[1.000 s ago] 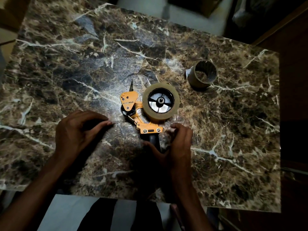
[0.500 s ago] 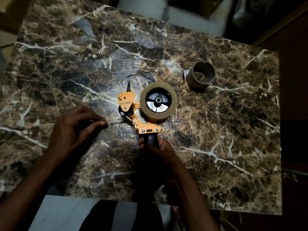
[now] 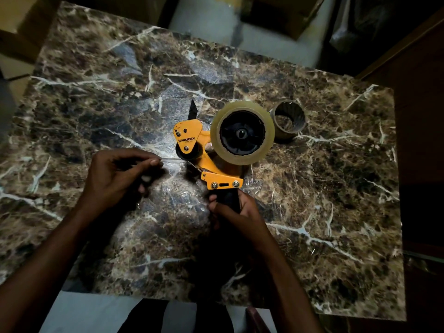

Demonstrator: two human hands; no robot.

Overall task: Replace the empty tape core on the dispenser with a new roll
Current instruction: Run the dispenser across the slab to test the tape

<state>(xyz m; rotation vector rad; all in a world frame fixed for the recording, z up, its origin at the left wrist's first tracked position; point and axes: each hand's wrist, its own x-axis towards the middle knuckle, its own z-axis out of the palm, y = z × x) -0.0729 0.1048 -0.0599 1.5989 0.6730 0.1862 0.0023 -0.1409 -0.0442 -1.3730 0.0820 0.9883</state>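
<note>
An orange tape dispenser (image 3: 204, 155) is held a little above the marble table (image 3: 120, 92). A full roll of clear tape (image 3: 242, 132) sits on its black hub. My right hand (image 3: 234, 211) is closed around the black handle below the orange frame. My left hand (image 3: 120, 175) pinches the free end of the tape (image 3: 168, 159), which stretches from my fingertips to the black roller. The empty brown core (image 3: 287, 121) lies on the table just right of the roll.
Cardboard boxes (image 3: 276, 13) stand on the floor beyond the table's far edge. A dark wooden surface (image 3: 422, 116) borders the table on the right. Crinkled clear film (image 3: 182, 195) lies on the marble under the dispenser.
My right hand has closed on the handle and lifted the dispenser, tilting it up. My left hand still pinches the tape end, now drawn taut from the roller.
</note>
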